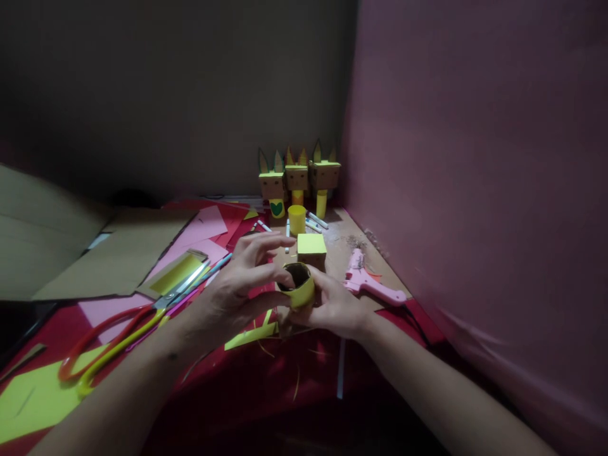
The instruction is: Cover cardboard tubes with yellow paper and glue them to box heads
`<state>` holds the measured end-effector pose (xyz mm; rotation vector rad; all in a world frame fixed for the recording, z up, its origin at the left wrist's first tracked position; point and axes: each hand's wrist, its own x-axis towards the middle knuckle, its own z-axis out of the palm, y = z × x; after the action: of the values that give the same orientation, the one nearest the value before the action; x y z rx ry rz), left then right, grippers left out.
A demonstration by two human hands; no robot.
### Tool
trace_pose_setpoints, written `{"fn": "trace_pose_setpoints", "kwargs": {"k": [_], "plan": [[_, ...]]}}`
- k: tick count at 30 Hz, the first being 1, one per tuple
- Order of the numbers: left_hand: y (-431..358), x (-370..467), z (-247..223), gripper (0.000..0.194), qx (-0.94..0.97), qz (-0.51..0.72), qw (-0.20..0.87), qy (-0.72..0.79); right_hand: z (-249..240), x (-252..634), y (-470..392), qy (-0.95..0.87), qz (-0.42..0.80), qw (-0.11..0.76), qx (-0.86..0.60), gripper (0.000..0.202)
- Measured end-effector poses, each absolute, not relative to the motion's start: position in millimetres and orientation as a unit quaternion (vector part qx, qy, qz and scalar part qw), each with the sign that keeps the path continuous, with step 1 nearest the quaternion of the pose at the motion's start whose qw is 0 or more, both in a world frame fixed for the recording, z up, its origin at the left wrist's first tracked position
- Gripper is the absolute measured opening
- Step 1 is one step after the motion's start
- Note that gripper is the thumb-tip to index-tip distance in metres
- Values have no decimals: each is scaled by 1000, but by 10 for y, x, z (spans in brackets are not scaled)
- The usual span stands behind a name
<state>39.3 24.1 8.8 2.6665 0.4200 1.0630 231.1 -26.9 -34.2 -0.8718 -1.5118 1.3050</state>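
Both of my hands are on a short yellow paper-covered tube [303, 294], its dark open end facing up. My left hand [249, 275] pinches the tube's left rim, thumb and a finger at the opening, with the index finger stretched out above. Wrapped against the tube's right side and underside is my right hand [337, 307]. Just behind the tube sits a small cardboard box with a yellow top [311, 244]. Farther back stands a yellow cylinder [297, 220].
Three cardboard figures with pointed ears [297, 177] stand at the back. A pink glue gun [375, 285] lies right, beside a pink wall [475, 158]. Large scissors [161, 304], coloured paper [209, 221] and a cardboard sheet [128, 247] lie left. Markers [317, 220] lie behind the box.
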Motion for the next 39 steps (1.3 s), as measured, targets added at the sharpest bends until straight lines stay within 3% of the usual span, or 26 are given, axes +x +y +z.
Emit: {"fn": "trace_pose_setpoints", "kwargs": {"k": [4, 12, 15, 19, 25, 27, 32, 39], "plan": [[228, 395, 99, 7, 920, 338, 134, 145, -340, 2285, -274, -632, 479, 437, -423, 41], [231, 362, 125, 6, 925, 284, 193, 162, -344, 2261, -268, -639, 442, 466, -424, 33], [273, 353, 96, 1, 921, 308, 185, 153, -291, 2257, -296, -640, 435, 472, -423, 38], [333, 286, 111, 3, 903, 290, 255, 187, -268, 2287, -327, -612, 497, 474, -392, 55], [389, 243, 140, 8, 882, 279, 313, 214, -375, 2315, -292, -610, 464, 526, -369, 52], [400, 260, 123, 9, 883, 279, 305, 223, -388, 2302, -287, -596, 422, 554, -399, 47], [428, 338, 40, 11, 908, 236, 255, 232, -348, 2322, -289, -446, 371, 691, -430, 11], [435, 408, -32, 20, 924, 224, 208, 229, -351, 2371, -242, -392, 376, 720, -433, 15]]}}
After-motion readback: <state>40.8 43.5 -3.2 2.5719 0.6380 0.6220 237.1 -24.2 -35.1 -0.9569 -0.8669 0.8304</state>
